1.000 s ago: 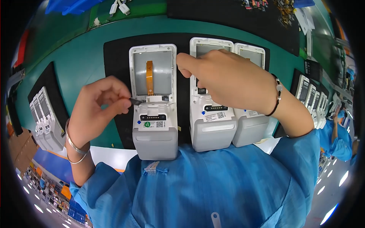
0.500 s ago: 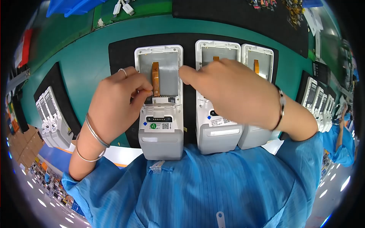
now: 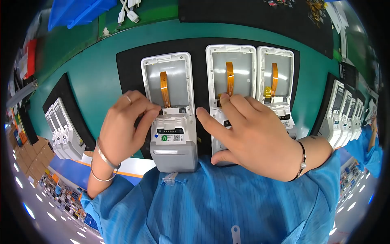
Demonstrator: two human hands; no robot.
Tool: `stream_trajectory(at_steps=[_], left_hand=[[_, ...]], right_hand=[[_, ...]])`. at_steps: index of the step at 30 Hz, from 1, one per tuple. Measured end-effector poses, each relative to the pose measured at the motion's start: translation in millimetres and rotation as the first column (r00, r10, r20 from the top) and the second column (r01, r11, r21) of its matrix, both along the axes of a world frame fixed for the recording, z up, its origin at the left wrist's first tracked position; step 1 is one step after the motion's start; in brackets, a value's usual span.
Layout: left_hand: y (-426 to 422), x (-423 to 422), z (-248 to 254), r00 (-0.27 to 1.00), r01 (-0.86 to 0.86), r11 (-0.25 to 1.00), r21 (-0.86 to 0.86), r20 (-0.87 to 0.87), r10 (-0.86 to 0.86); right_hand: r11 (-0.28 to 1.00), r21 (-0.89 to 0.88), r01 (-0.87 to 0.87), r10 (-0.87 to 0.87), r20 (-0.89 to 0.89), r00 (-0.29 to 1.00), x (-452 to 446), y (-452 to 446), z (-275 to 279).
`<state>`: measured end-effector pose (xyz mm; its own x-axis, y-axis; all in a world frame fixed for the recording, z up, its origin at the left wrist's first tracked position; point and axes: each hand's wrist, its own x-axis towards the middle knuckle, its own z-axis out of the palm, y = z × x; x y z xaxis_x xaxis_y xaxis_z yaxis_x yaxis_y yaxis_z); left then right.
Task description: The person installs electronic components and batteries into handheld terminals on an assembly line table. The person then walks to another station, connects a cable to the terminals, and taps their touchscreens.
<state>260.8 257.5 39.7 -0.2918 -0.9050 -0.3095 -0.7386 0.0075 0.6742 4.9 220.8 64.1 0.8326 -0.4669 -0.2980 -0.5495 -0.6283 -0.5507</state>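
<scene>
My left hand [image 3: 125, 124] is at the left edge of the left white-and-grey handheld device [image 3: 174, 156]. Its thumb and index finger are pinched together beside the lower end of an orange flex cable [image 3: 164, 89]; whatever they may hold is hidden. Over the middle device [image 3: 231, 48] my right hand [image 3: 254, 134] is spread, palm down. One fingertip rests by the foot of that device's orange flex cable [image 3: 230, 77], while another finger points toward the left device. A third device [image 3: 292, 61], with its own flex cable [image 3: 274, 79] and a yellow tape piece [image 3: 267, 91], stands alongside, partly covered.
The devices lie on a black mat [image 3: 130, 65] on a green table [image 3: 97, 67]. More devices stand at the left [image 3: 67, 130] and right [image 3: 343, 110]. At the back are a blue bin [image 3: 79, 12], white cables [image 3: 131, 15] and small parts [image 3: 317, 12]. Another person [image 3: 367, 150] is at far right.
My right hand has moved down from beside the left device's frame and spread its fingers over the middle device. My left hand has shifted slightly down, still pinched. The left flex cable leans more.
</scene>
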Motion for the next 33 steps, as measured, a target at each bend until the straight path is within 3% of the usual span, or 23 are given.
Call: stream_trajectory(at_steps=[6, 10, 14, 17, 19, 24, 26, 27, 28, 29, 30, 32, 33], left_hand=[[14, -11, 7, 0.999, -0.039, 0.999, -0.031, -0.001, 0.039], [22, -10, 1, 0.994, -0.103, 0.995, -0.010, -0.036, 0.103], [5, -16, 15, 0.996, 0.044, 0.998, -0.049, 0.083, -0.040], [-35, -41, 38, 0.959, 0.234, 0.908, -0.347, 0.236, -0.156], [-69, -73, 49, 0.956, 0.292, 0.807, -0.513, 0.138, -0.258], [-171, -172, 18, 0.893, 0.339, 0.755, -0.561, -0.059, -0.446], [-204, -209, -5, 0.889, 0.371, 0.695, -0.616, 0.019, -0.458], [-213, -226, -14, 0.904, 0.328, 0.722, -0.609, -0.020, -0.428], [-220, -240, -21, 0.924, 0.307, 0.740, -0.599, 0.002, -0.382], [-223, -250, -27, 0.945, 0.289, 0.750, -0.595, 0.052, -0.323], [-225, -258, -30, 0.960, 0.268, 0.762, -0.590, 0.101, -0.260], [-227, -265, -39, 0.971, 0.230, 0.759, -0.610, 0.096, -0.217], [-229, -267, -40, 0.977, 0.210, 0.757, -0.618, 0.094, -0.194]], right_hand=[[0.997, -0.074, -0.011, 0.017, 0.072, 0.997, -2, 6, -7], [1.000, 0.000, -0.016, 0.016, 0.136, 0.991, -5, 7, -11], [0.999, -0.048, -0.015, 0.021, 0.127, 0.992, -6, 15, -14], [0.990, -0.143, -0.020, 0.042, 0.150, 0.988, -6, 21, -18], [0.983, -0.180, -0.024, 0.059, 0.189, 0.980, -8, 24, -20], [0.991, -0.123, 0.046, -0.009, 0.287, 0.958, -19, 14, -19], [0.987, -0.125, 0.101, -0.040, 0.418, 0.908, -36, 5, -18], [0.981, -0.094, 0.172, -0.118, 0.414, 0.902, -46, -4, -12], [0.947, -0.113, 0.300, -0.221, 0.448, 0.866, -60, -16, -2], [0.877, -0.175, 0.448, -0.375, 0.336, 0.864, -76, -30, 11], [0.755, -0.232, 0.613, -0.418, 0.550, 0.723, -93, -47, -1], [0.557, -0.359, 0.749, -0.519, 0.553, 0.652, -131, -85, -15], [0.468, -0.300, 0.831, -0.541, 0.646, 0.538, -144, -99, -20]])
